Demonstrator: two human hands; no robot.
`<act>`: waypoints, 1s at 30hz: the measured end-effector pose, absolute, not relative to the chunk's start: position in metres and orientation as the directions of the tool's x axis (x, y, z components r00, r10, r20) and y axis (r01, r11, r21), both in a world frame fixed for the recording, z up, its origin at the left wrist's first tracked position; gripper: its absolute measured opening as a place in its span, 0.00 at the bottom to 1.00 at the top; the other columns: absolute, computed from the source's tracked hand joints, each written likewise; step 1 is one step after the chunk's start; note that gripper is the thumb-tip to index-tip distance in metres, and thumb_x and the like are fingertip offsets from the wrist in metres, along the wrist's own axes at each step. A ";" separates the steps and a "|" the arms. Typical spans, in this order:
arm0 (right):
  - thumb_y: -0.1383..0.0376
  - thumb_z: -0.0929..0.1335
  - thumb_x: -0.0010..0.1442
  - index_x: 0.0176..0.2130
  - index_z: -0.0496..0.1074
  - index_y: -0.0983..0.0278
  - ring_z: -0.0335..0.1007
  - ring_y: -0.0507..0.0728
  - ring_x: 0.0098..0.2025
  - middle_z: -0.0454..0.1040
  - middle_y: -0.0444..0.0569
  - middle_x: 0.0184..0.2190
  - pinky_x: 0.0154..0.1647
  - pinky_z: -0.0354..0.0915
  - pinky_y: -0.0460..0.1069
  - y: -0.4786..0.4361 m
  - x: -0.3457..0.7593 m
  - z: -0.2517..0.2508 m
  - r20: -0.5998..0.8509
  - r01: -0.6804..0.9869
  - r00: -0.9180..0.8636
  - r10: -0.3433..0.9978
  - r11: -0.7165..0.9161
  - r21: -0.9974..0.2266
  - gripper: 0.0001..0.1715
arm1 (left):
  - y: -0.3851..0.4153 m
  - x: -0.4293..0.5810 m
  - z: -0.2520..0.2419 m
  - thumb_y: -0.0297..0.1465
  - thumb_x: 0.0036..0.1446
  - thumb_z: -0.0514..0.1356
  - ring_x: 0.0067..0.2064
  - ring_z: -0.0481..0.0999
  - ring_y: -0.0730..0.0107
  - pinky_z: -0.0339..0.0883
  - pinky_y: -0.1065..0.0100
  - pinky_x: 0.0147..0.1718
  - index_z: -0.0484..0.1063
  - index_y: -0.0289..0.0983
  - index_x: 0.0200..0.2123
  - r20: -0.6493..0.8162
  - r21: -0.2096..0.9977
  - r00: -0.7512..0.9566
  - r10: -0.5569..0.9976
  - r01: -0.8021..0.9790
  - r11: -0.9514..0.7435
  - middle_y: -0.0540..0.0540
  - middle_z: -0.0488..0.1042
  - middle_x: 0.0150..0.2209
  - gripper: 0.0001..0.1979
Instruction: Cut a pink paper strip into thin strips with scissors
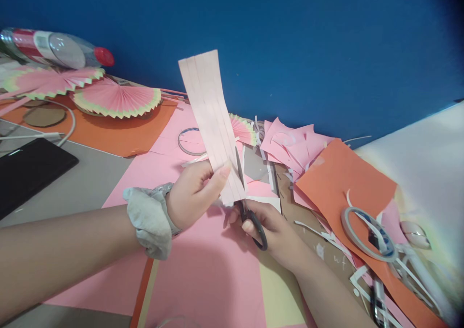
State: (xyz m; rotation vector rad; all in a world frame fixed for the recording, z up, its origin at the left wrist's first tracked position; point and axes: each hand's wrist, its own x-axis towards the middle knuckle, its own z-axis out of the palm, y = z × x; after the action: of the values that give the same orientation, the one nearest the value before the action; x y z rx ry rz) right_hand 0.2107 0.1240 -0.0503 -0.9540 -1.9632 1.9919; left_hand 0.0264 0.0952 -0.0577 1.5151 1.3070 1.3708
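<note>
My left hand pinches a pale pink paper strip near its lower end, thumb in front. Lengthwise lines run along the strip, which stands tilted up in the air. My right hand is closed around the black handles of a pair of scissors. The scissor blades point upward at the strip's lower right edge; one blade shows beside the paper, and the other is hidden. Pink paper sheets lie below both hands.
Pleated paper fans and a plastic bottle lie at the back left, a black phone nearer. Orange paper, a tape roll, a utility knife and paper scraps crowd the right. A blue wall rises behind.
</note>
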 end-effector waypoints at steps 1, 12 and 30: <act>0.45 0.64 0.57 0.30 0.65 0.65 0.60 0.50 0.23 0.63 0.41 0.23 0.25 0.55 0.45 0.124 0.211 -0.050 -0.309 0.304 -0.777 0.549 -0.104 -0.947 0.25 | 0.095 0.026 -0.057 0.36 0.64 0.47 0.20 0.57 0.80 0.55 0.74 0.20 0.56 0.36 0.20 0.275 0.943 -0.054 0.960 0.208 -0.259 0.54 0.57 0.17 0.20; 0.46 0.64 0.59 0.29 0.64 0.64 0.59 0.50 0.23 0.63 0.42 0.23 0.25 0.55 0.45 0.124 0.211 -0.050 -0.297 0.307 -0.773 0.560 -0.079 -0.948 0.24 | 0.094 0.028 -0.058 0.37 0.64 0.47 0.18 0.57 0.81 0.54 0.75 0.18 0.55 0.36 0.19 0.244 0.955 -0.053 0.968 0.187 -0.230 0.55 0.57 0.17 0.21; 0.43 0.63 0.57 0.30 0.65 0.64 0.61 0.52 0.25 0.64 0.43 0.23 0.25 0.58 0.46 0.125 0.212 -0.050 -0.295 0.347 -0.766 0.571 -0.020 -0.938 0.26 | 0.096 0.029 -0.057 0.35 0.65 0.46 0.19 0.59 0.80 0.55 0.75 0.18 0.59 0.35 0.19 0.255 0.963 0.019 0.967 0.081 -0.256 0.54 0.60 0.16 0.21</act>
State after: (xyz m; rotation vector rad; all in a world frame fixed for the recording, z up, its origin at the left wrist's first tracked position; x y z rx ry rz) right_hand 0.2120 0.1248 -0.0498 -0.9828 -2.0667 1.8844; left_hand 0.0288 0.0956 -0.0573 1.4658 1.1308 1.3506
